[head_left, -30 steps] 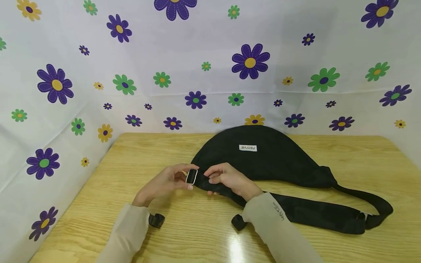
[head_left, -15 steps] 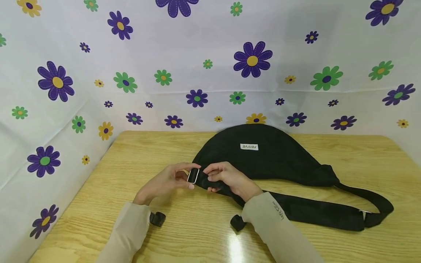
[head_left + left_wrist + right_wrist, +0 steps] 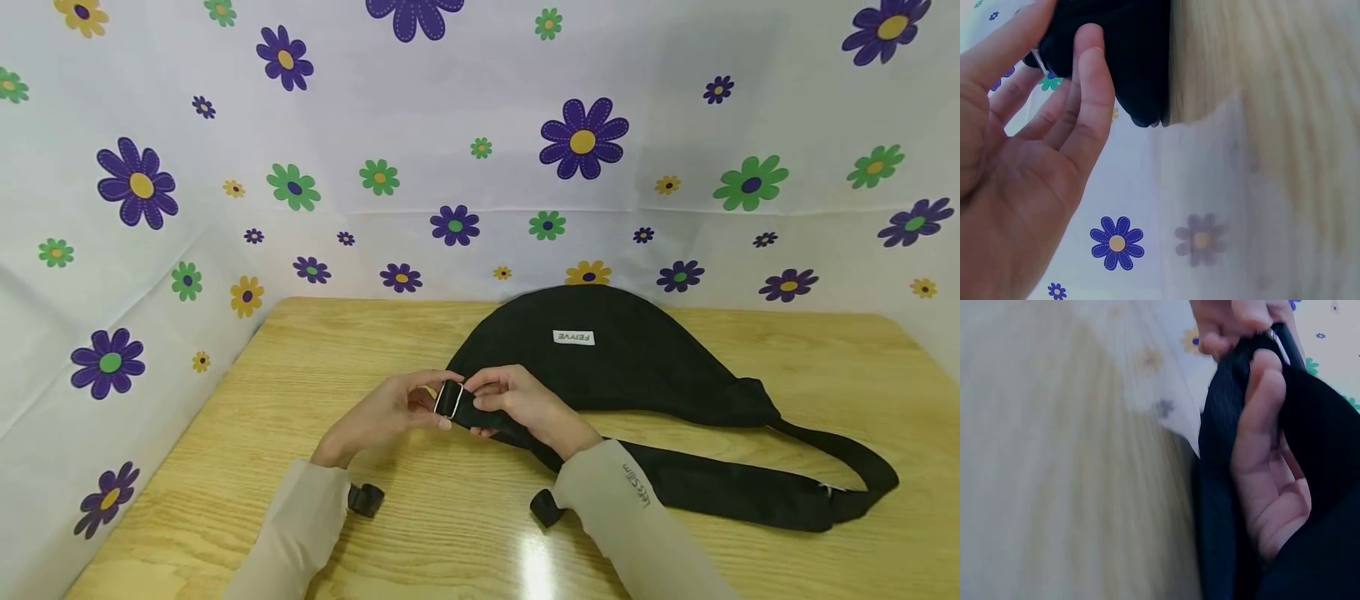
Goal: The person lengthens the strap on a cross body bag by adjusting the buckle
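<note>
A black crescent-shaped waist bag [image 3: 622,371] with a white label lies on the wooden table. My left hand [image 3: 386,415] pinches a silver rectangular strap buckle [image 3: 459,402] by its upper and lower edges, thumb below. Right beside it, my right hand [image 3: 531,404] grips the black strap [image 3: 480,415] between thumb and fingers. In the right wrist view, the strap [image 3: 1219,444] runs along the fingers [image 3: 1263,406] up to the buckle. The left wrist view shows the left palm [image 3: 1029,169] with the fingers against black fabric; the buckle is mostly hidden there.
The rest of the strap [image 3: 727,485] runs right across the wooden table [image 3: 360,342] and loops back to the bag at a second metal buckle [image 3: 831,490]. A white flowered cloth [image 3: 495,183] hangs behind and left. Black camera bands [image 3: 366,500] sit at both wrists.
Both hands keep their hold on buckle and strap. The right fingers have come closer to the buckle, so the gap between the two hands is smaller. The head view has shifted slightly.
</note>
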